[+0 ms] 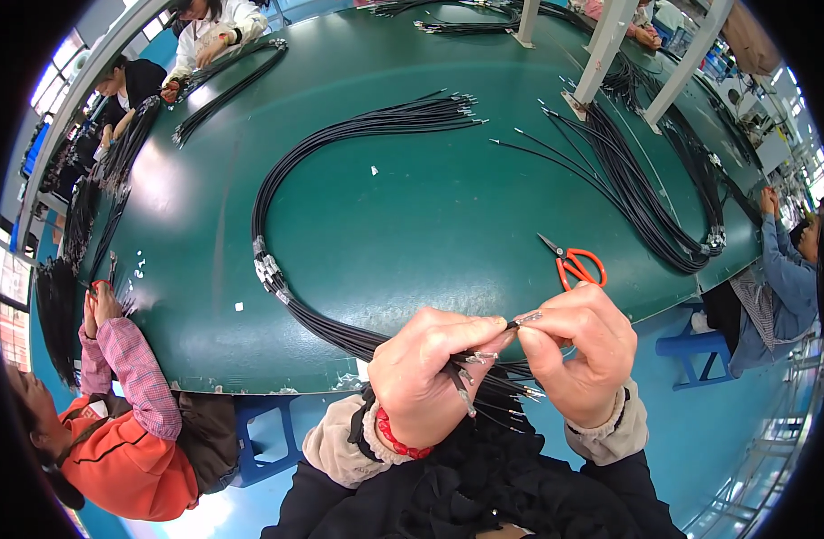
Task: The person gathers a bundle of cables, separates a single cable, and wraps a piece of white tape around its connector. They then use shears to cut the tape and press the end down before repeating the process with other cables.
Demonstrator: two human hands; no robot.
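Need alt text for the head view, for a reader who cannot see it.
Two bare hands, left hand and right hand, pinch the metal-tipped end of one black wire from a long bundle of black wires curving across a green table. Orange-handled scissors lie nearby, and other people sit around the table.

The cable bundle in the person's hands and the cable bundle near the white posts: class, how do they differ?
The held cable bundle curves in a long S with taped bands, its end in the left hand and right hand. The far cable bundle lies untouched and fans out. Both are black, on the green table.
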